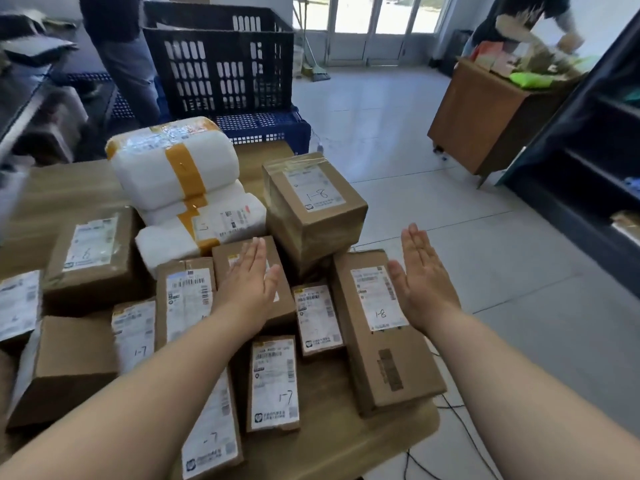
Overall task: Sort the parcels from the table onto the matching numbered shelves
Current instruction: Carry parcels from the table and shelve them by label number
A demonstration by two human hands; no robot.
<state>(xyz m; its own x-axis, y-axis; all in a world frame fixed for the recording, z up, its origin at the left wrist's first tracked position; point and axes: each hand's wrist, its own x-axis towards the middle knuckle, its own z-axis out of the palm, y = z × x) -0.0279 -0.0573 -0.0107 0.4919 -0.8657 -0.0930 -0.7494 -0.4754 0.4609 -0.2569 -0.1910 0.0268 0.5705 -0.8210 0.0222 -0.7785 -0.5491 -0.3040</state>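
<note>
Several cardboard parcels with white labels lie on a wooden table. A tall box marked 1-8 stands at the back right. In front of it lies a long flat box marked 1-8. A small box marked 1-7 lies near the front. A white wrapped bundle with yellow tape is stacked at the back. My left hand hovers flat above a small brown box, fingers straight. My right hand is held out flat beside the long 1-8 box, at the table's right edge. Neither hand holds anything.
A dark shelf unit stands at the right. Dark plastic crates sit behind the table, with a person standing by them. Another person works at a wooden cabinet at the back right. Cables trail on the tiled floor.
</note>
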